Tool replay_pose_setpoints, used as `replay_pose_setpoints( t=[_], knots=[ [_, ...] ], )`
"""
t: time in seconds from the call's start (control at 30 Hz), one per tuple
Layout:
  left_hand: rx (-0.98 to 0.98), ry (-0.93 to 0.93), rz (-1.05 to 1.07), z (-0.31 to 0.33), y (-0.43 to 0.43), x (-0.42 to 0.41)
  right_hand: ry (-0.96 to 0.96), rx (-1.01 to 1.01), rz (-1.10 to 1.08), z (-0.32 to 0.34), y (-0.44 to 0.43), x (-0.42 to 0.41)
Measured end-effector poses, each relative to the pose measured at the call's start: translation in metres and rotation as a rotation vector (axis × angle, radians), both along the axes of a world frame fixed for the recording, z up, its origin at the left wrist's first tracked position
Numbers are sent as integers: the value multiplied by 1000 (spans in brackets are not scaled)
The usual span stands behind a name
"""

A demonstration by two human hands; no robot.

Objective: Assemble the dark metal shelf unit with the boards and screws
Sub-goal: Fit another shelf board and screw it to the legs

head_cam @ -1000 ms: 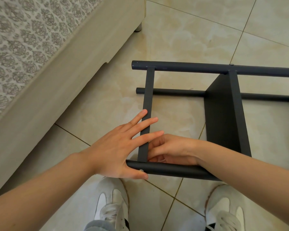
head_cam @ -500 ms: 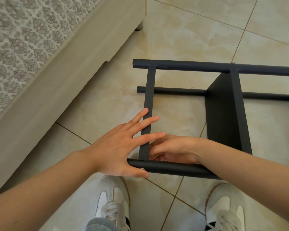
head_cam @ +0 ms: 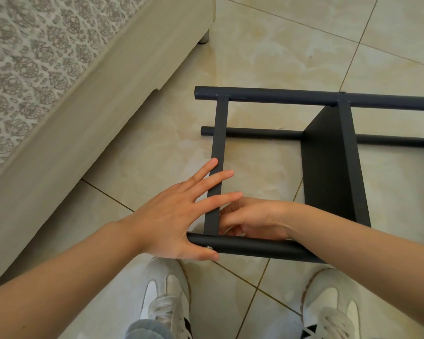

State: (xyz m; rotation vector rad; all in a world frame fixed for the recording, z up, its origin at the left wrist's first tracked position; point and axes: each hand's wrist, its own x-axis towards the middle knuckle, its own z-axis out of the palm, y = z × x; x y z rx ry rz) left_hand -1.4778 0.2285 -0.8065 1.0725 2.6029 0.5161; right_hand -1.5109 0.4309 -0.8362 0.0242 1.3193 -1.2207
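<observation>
1. The shelf unit (head_cam: 328, 101) lies on its side on the tiled floor (head_cam: 279, 45), just beside a bed (head_cam: 59, 118) and in front of the person's white shoes (head_cam: 164, 299). One dark board (head_cam: 328, 162) is already fitted between the tubes, to the right of the hands.
2. The left hand (head_cam: 171, 216) lies flat with straight, spread fingers, so its grip is wide and it holds nothing. The fingers cross the flat crossbar (head_cam: 218, 143), and the thumb presses on the near tube (head_cam: 255, 248), next to a small screw (head_cam: 209, 247).
3. The right hand (head_cam: 255, 218) reaches to the inner side of the same corner, where the crossbar meets the near tube. Its fingers are curled, but the tube and the left fingers hide their tips. I cannot tell if this grip pinches a small part or only touches the joint.
4. I judge that the step in hand is fastening the crossbar to the near tube at this corner. The left hand steadies the frame while the right hand works at the fastener.
5. The next move calls for keeping the crossbar square to the tube, so the screw goes straight. The screw then has to be tightened until its head sits flat. No tool is in view, so one probably must be fetched.
</observation>
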Motion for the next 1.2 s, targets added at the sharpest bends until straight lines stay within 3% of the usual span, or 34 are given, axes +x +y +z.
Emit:
replay_pose_setpoints(
  t=[1.2],
  knots=[
    [-24, -1, -8, 3, 2, 0, -62, -5, 98, 2, 1, -13]
  ],
)
